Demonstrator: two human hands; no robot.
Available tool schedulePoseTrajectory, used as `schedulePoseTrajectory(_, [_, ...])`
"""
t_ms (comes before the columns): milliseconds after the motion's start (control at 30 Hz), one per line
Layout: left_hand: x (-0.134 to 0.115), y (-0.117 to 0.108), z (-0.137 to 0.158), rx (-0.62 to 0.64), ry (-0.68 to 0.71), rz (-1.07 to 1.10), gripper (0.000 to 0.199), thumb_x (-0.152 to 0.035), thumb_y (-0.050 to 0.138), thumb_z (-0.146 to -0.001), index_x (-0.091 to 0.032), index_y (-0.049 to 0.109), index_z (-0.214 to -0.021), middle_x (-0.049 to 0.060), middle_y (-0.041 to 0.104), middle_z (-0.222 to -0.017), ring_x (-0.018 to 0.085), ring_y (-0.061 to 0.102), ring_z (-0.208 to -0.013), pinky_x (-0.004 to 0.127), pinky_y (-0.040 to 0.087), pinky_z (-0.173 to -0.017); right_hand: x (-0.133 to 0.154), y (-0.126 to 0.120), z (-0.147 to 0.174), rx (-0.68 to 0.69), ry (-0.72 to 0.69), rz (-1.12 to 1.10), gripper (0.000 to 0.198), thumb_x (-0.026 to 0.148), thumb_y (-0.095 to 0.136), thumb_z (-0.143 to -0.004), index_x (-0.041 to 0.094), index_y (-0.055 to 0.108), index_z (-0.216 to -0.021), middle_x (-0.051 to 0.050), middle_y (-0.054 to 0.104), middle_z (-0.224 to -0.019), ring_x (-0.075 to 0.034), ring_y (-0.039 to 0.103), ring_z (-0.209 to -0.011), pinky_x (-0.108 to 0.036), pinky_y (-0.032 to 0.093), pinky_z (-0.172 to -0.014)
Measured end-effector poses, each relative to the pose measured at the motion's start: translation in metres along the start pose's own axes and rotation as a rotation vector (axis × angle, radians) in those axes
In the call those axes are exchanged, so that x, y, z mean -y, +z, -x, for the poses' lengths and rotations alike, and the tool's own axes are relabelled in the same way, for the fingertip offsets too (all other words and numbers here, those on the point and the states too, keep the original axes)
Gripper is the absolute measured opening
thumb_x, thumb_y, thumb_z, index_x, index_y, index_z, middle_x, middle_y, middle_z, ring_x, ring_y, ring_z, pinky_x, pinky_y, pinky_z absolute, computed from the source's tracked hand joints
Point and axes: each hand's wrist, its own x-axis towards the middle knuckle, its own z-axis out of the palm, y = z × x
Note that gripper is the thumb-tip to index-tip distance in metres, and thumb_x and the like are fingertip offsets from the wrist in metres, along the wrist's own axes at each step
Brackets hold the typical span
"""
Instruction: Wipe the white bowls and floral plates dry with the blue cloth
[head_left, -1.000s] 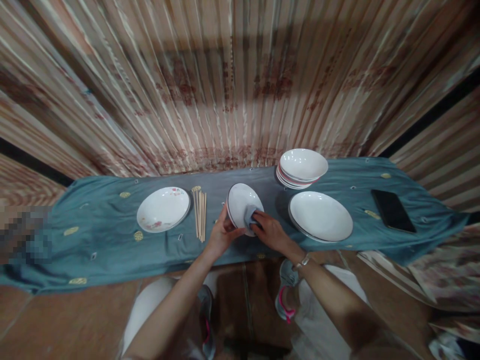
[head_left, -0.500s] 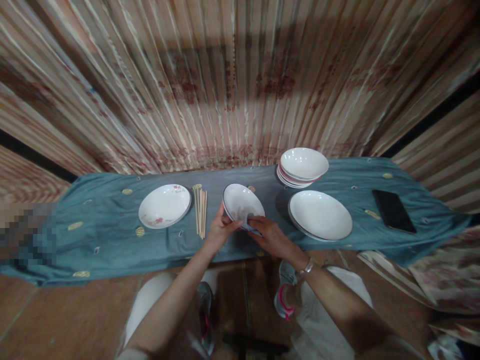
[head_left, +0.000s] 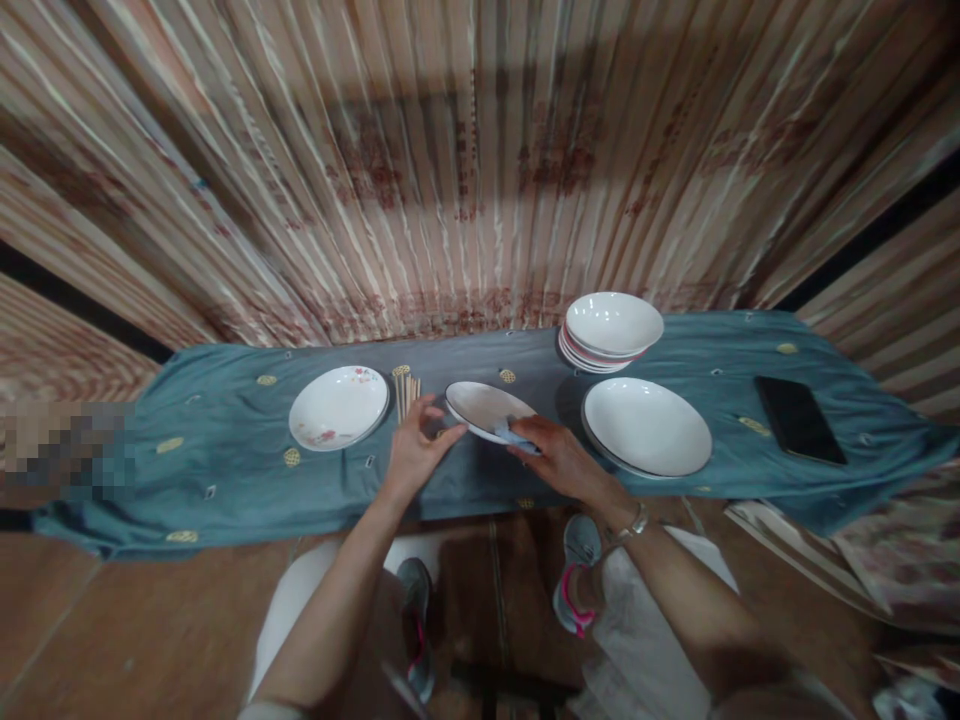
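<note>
A white plate (head_left: 487, 405) with a dark rim is tilted above the middle of the table. My right hand (head_left: 564, 458) grips its right edge, and a bluish-grey cloth (head_left: 517, 438) is pinched between the fingers and the rim. My left hand (head_left: 418, 445) is open at the plate's left edge, thumb and fingers apart; whether the thumb tip touches the rim I cannot tell. Wooden chopsticks (head_left: 403, 392) lie just behind the left hand, partly covered by it.
A flower-patterned plate (head_left: 341, 405) lies left on the blue-green tablecloth (head_left: 240, 460). Stacked bowls (head_left: 615, 322) stand at the back right, with dark-rimmed plates (head_left: 649, 428) in front. A black phone (head_left: 801, 420) lies far right. A pleated curtain (head_left: 480, 180) hangs behind.
My left hand has let go of the plate's rim and opened, moving left. The plate has tipped to a flatter-looking angle in my right hand, which still presses the cloth to it.
</note>
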Motion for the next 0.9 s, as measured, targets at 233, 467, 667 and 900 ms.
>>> schedulePoseTrajectory(233, [-0.011, 0.009, 0.004, 0.212, 0.559, -0.366, 0.037, -0.039, 0.065, -0.086, -0.023, 0.066, -0.120, 0.013, 0.057, -0.139, 0.033, 0.037, -0.141, 0.060, 0.025, -0.115, 0.000, -0.002, -0.002, 0.027, -0.006, -0.007, 0.016, 0.025, 0.058, -0.093, 0.018, 0.068, -0.104, -0.010, 0.073, -0.101, -0.023, 0.068, -0.100, -0.037, 0.054, -0.089])
schedulePoseTrajectory(467, [-0.016, 0.020, 0.004, 0.311, 0.534, -0.336, 0.012, -0.032, 0.067, -0.086, -0.021, 0.072, -0.090, 0.007, 0.073, -0.097, 0.024, 0.067, -0.103, 0.060, 0.015, -0.119, -0.003, -0.005, -0.003, -0.004, 0.061, -0.050, 0.017, 0.022, 0.063, -0.089, 0.021, 0.069, -0.105, -0.007, 0.074, -0.103, -0.022, 0.069, -0.098, -0.035, 0.054, -0.089])
schedulePoseTrajectory(667, [-0.016, 0.026, 0.000, 0.278, 0.386, -0.182, 0.008, -0.030, 0.074, -0.078, -0.023, 0.072, -0.080, 0.003, 0.073, -0.085, 0.020, 0.068, -0.086, 0.057, 0.019, -0.119, -0.009, -0.007, -0.004, -0.100, 0.115, -0.104, 0.031, 0.029, 0.066, -0.086, 0.021, 0.066, -0.116, -0.008, 0.071, -0.117, -0.022, 0.066, -0.109, -0.035, 0.052, -0.096])
schedulePoseTrajectory(900, [-0.027, 0.033, -0.003, 0.133, 0.162, 0.064, 0.011, -0.034, 0.078, -0.071, -0.026, 0.072, -0.066, 0.001, 0.071, -0.072, 0.022, 0.065, -0.077, 0.050, 0.027, -0.115, -0.003, -0.017, -0.009, -0.469, 0.335, -0.157, 0.038, 0.045, 0.055, -0.092, 0.019, 0.063, -0.119, -0.008, 0.072, -0.104, -0.021, 0.068, -0.088, -0.034, 0.057, -0.081])
